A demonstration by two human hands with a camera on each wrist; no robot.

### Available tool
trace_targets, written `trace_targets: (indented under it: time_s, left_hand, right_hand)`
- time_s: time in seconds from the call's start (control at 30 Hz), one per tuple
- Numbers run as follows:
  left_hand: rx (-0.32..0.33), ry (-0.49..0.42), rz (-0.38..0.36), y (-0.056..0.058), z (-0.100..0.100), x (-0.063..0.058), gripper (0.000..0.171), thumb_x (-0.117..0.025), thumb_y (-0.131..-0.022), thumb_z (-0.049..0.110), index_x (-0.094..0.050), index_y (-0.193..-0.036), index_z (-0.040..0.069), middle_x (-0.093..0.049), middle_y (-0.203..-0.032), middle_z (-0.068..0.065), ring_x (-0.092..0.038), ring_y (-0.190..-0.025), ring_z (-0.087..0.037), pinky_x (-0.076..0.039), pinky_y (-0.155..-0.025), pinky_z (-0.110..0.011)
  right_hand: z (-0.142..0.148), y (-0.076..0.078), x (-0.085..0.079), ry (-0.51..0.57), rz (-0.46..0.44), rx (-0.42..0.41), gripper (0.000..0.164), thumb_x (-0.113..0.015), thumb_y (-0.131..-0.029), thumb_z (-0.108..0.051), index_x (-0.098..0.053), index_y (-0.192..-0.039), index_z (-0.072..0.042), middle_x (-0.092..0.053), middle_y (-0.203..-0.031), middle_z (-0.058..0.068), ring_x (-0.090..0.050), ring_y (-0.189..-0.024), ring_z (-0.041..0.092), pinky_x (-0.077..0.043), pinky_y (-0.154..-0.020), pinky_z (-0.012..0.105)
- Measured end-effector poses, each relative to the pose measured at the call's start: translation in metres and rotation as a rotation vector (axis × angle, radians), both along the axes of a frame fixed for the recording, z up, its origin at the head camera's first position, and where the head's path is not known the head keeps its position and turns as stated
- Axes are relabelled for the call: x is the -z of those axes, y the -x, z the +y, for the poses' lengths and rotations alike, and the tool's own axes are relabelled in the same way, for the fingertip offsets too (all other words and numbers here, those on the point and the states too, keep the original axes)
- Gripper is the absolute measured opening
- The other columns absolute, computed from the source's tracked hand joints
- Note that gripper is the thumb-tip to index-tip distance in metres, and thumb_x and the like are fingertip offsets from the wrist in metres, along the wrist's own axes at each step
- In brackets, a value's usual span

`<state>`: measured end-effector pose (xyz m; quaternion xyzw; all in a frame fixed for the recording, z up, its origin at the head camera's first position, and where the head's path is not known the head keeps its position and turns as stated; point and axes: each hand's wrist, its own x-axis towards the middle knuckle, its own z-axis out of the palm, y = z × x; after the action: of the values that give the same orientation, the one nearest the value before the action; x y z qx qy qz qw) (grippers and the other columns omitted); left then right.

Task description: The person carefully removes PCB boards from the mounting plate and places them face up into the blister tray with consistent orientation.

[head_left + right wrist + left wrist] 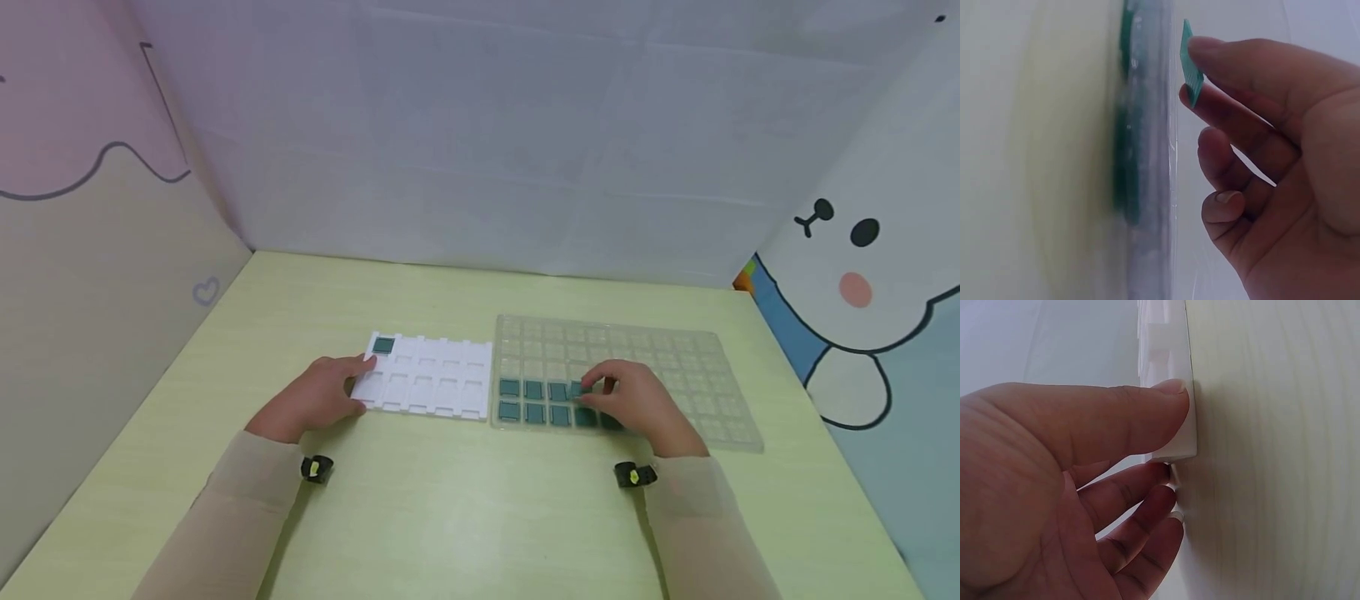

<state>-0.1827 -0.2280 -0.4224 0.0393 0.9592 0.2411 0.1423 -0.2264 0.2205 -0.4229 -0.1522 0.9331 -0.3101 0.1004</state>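
Note:
My left hand [318, 393] holds the left end of a white slotted tray [427, 408], its thumb against the near corner in the left wrist view. One small green square chip [383, 345] sits in that tray's far left slot. Over the clear plastic tray [660, 354] on the right, my right hand [637, 402] pinches a thin green chip [1190, 65] between thumb and index finger. The right wrist view shows this chip apart from the tray, standing on edge. Several more green chips [534, 413] lie in the clear tray's two nearest rows, some partly hidden beneath the hand.
Both trays lie side by side on a pale wood-grain table [450, 500]. A whitish cloth [480, 150] hangs along its back edge. Printed panels with cartoon drawings [862, 292] stand at the left and right. Each wrist bears a black strap [317, 469].

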Motion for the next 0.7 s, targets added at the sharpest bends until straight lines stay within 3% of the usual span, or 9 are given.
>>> trace_targets:
  time_s: [0.4,0.7]
  left_hand:
    - [0.007,0.004,0.006,0.0002,-0.0002,0.0001,0.075,-0.074,-0.079,0.010,-0.036,-0.144,0.013,-0.033,-0.148,-0.015,-0.033,-0.129,-0.037,-0.038,-0.097,-0.050]
    - [0.001,0.011,-0.001,-0.0003,0.0007,-0.0015,0.075,-0.073,-0.079,0.011,-0.036,-0.145,0.013,-0.033,-0.148,-0.015,-0.033,-0.129,-0.037,-0.039,-0.095,-0.049]
  right_hand:
    - [-0.0005,0.0001,0.0007,-0.020,0.010,0.006,0.012,-0.074,-0.081,-0.024,-0.070,-0.092,-0.021,-0.063,-0.097,-0.004,-0.053,-0.074,0.017,-0.045,-0.059,0.033]
    - [-0.0002,0.0007,0.0026,-0.034,0.002,0.007,0.011,-0.074,-0.081,-0.023,-0.070,-0.092,-0.022,-0.062,-0.092,-0.005,-0.053,-0.073,0.017,-0.045,-0.061,0.033]
